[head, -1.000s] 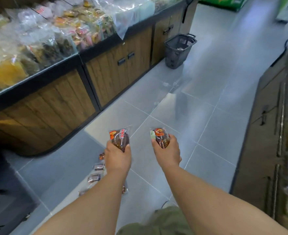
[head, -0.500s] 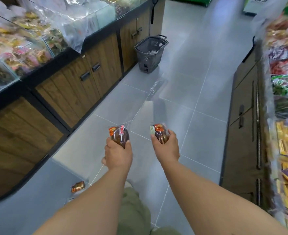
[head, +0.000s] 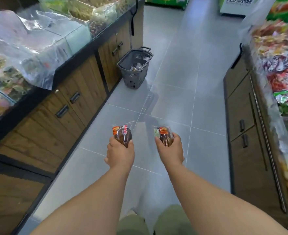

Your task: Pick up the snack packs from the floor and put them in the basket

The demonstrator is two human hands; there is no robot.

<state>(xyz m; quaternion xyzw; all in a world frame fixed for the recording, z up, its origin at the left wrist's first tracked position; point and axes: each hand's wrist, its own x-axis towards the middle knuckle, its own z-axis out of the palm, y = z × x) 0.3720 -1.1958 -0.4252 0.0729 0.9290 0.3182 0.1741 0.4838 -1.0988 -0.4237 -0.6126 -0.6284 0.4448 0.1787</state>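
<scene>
Snack packs are gripped one apiece: left hand [head: 120, 154] grasps one [head: 122, 135], right hand [head: 170, 152] another [head: 164, 136]. Basket [head: 134, 69] stands well ahead on the floor [head: 173, 92], seemingly holding packs.

a grey tiled floor [head: 173, 99] runs down an aisle. on the left, wooden cabinets [head: 89, 77] with dark handles [head: 75, 97] carry clear bins [head: 75, 38] of food under plastic sheeting [head: 29, 53]. on the right, a wooden cupboard [head: 251, 158] stands below blurred colourful packets [head: 282, 65]. a white sign [head: 238, 4] stands at the far end.
</scene>
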